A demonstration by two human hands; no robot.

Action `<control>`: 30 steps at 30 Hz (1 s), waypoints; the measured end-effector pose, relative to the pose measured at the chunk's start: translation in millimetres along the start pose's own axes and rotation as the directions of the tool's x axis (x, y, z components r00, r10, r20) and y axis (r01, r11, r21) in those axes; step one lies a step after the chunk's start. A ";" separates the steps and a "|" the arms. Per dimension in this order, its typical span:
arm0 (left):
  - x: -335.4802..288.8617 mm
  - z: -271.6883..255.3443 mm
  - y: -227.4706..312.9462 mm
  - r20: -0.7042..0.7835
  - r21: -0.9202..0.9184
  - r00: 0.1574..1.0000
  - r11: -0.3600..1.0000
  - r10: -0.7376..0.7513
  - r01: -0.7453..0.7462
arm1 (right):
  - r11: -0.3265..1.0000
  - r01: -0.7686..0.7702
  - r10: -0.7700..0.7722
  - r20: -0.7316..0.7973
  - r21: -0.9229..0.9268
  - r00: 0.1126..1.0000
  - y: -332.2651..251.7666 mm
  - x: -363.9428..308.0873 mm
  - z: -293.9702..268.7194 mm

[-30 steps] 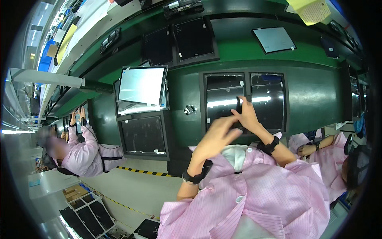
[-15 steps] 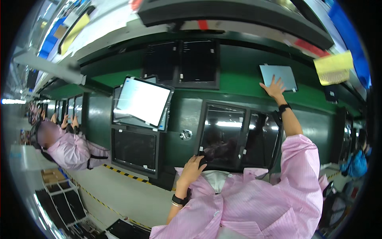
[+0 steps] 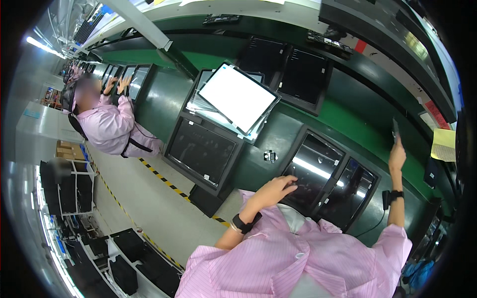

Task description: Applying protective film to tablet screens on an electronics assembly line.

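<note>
My right hand (image 3: 397, 158) grips a thin, flat panel (image 3: 395, 130), seen nearly edge-on and raised at the right side of the bench. A black strap with a cord circles that wrist. My left hand (image 3: 272, 192) is open, palm down, its fingers apart over the near-left edge of a dark glossy panel (image 3: 310, 166). Whether its fingertips touch the glass I cannot tell. A second dark glossy panel (image 3: 354, 185) lies beside it in the same black two-part tray. To the left, a bright white panel (image 3: 238, 94) rests askew on a stack of panels.
Nearer on the left is a dark panel in a black tray (image 3: 201, 151). Two black panels (image 3: 304, 74) lie at the back. A small metallic piece (image 3: 270, 156) sits mid-bench. A yellow paper (image 3: 443, 145) hangs at right. A co-worker (image 3: 107, 114) works at far left.
My right hand has lifted the panel off the bench and turned it nearly edge-on. My left hand has moved over the glossy panel. The whole view has turned.
</note>
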State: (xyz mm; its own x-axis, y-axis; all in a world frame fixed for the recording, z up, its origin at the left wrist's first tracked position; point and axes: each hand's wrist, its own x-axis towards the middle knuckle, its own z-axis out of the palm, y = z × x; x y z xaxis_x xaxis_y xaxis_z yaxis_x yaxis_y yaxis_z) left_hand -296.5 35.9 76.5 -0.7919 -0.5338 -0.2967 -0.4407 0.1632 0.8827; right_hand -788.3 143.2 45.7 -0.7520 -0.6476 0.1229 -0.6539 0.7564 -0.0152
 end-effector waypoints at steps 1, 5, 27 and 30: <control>2.6 -12.7 10.9 0.012 -0.123 1.000 0.992 -0.020 0.022 | 0.991 0.078 -0.067 -0.094 0.113 0.993 -1.0 -7.7 -19.6; 13.8 -46.5 -1.4 -0.515 -0.295 0.857 0.945 -0.030 -0.144 | 0.737 0.608 -0.509 -0.350 0.294 0.786 -69.0 -59.4 -98.5; 54.7 -194.4 -97.4 -0.708 -0.681 0.605 0.581 -0.366 -0.446 | 0.613 0.296 -0.159 -0.253 0.733 0.954 -285.0 -122.0 -48.8; 56.2 -203.0 -125.0 -0.678 -0.635 0.619 0.741 -0.397 -0.220 | 0.816 -0.012 -0.041 0.078 0.578 0.996 -201.2 -191.7 1.4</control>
State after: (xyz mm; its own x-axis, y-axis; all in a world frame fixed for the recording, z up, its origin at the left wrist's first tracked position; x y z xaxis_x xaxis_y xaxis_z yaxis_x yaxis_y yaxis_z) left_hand -200.1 -183.0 23.5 -0.0281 -0.9575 -0.2872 0.1162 -0.2885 0.9504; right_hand -512.7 115.0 23.8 -0.7285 -0.6836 0.0451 -0.5727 0.5715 -0.5877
